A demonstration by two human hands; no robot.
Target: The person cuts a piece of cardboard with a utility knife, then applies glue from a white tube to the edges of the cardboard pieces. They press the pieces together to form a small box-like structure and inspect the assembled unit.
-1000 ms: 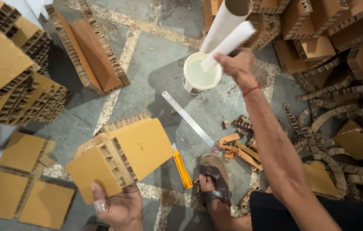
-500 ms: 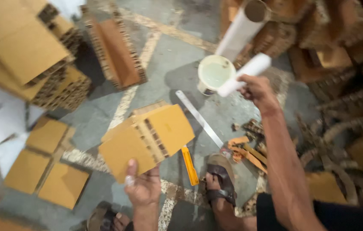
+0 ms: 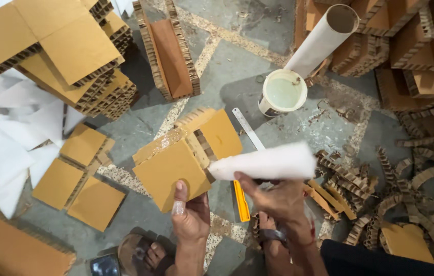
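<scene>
My left hand (image 3: 190, 214) grips the near corner of a brown honeycomb cardboard piece (image 3: 181, 161), two joined panels held above the floor. My right hand (image 3: 278, 197) holds a white rolled applicator (image 3: 265, 163) lying level, its left end touching the cardboard's corrugated edge. A round tub of white glue (image 3: 282, 92) stands on the floor beyond. A steel ruler (image 3: 247, 129) and a yellow utility knife (image 3: 241, 201) lie on the floor below my hands.
Stacks of cardboard blocks (image 3: 69, 56) rise at the left, flat square panels (image 3: 81, 174) below them, white sheets (image 3: 2, 138) at far left. A cardboard tube (image 3: 324, 38) leans by the tub. Cardboard scraps (image 3: 375, 189) litter the right. My sandalled feet (image 3: 143, 253) rest near the bottom.
My right hand brought the white applicator from the glue tub down to the cardboard piece. My left hand has turned the cardboard and drawn it closer.
</scene>
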